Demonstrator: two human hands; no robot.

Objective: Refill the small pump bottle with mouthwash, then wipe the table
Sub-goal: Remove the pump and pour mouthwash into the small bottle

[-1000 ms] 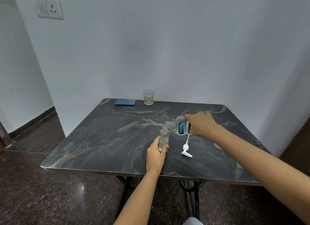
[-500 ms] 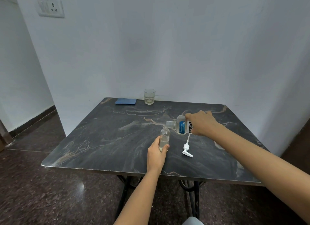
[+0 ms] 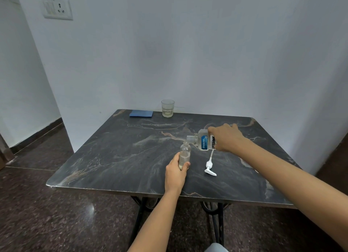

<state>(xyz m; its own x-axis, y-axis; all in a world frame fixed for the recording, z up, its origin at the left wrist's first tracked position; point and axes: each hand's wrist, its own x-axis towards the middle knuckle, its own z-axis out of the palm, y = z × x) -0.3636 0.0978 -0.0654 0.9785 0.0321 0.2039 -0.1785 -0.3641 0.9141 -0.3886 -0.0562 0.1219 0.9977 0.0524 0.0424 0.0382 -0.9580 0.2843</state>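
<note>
Hands first, two of them, over one dark marble table. Nearest is the left hand, its grip wrapped round the lower half of the one small pump bottle. That bottle stands upright on the table, neck open, a little pale liquid in the bottom. Just to its right lies one white pump head, flat on the table, tube pointing away. Beyond that is the right hand, grip clasped round the one Listerine mouthwash bottle, tipped on its side, uncapped mouth just above and right of the small bottle's neck. Whether liquid is running, I cannot tell. At the far edge sit one folded blue cloth and one glass tumbler beside it. Up left, one wall socket.
</note>
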